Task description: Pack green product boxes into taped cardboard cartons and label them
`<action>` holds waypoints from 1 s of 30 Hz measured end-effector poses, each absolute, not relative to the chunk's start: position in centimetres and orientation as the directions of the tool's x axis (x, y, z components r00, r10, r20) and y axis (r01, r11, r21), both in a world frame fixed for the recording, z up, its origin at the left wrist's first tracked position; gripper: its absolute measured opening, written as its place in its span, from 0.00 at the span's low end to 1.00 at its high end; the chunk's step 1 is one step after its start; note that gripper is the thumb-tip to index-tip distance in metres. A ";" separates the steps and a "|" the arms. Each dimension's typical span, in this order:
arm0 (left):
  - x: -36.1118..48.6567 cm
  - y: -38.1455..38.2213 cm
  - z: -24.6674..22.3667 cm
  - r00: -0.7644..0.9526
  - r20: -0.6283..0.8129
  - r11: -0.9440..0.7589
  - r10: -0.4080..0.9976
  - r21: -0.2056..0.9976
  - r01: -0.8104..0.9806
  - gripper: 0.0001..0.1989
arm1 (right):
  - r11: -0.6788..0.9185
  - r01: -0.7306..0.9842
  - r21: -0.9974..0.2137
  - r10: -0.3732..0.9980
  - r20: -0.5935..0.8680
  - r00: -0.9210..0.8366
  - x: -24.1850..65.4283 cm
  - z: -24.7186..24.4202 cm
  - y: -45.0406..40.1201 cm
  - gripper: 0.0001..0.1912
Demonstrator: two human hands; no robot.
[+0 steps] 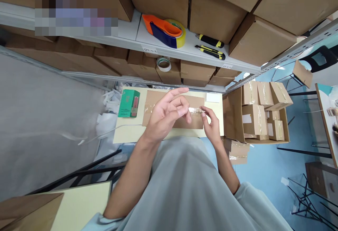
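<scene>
A flat brown cardboard piece (194, 122) lies on the pale yellow table (126, 137), with shiny clear tape along its middle. Above its left half is my left hand (167, 113), index finger stretched out and the other fingers loosely bent, holding nothing I can see. At the cardboard's right edge my right hand (211, 125) has its thumb and index finger close together at the end of the tape. A green box (126, 103) with a red picture stands at the table's left. A small white item (212, 98) lies at the back right.
On the shelf (126, 30) above are a tape dispenser (166, 33), cutters (210, 41) and large boxes. A tape roll (163, 64) sits on the lower boxes. To the right, an open carton (233, 114) holds several small taped boxes. Black-legged furniture stands at both sides.
</scene>
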State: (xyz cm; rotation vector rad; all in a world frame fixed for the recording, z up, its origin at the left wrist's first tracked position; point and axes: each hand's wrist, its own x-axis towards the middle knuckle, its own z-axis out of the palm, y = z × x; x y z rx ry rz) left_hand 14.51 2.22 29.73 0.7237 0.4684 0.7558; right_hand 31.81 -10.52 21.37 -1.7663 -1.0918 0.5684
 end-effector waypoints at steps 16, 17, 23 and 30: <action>14.8 1.6 28.4 0.823 -0.004 0.674 0.569 0.575 -0.463 0.28 | 0.314 0.634 -0.707 0.752 0.593 0.289 27.9 30.1 -9.1 0.15; 14.8 1.5 28.4 0.823 -0.007 0.671 0.568 0.583 -0.458 0.29 | 0.320 0.652 -0.687 0.756 0.600 0.261 27.7 30.7 -8.9 0.16; 14.4 1.4 28.3 0.836 -0.018 0.661 0.549 0.621 -0.421 0.33 | 0.325 0.713 -0.621 0.759 0.621 0.196 26.7 31.9 -7.8 0.16; 14.1 1.4 28.1 0.850 0.005 0.663 0.526 0.623 -0.414 0.31 | 0.344 0.688 -0.639 0.698 0.664 0.268 25.8 31.8 -8.2 0.14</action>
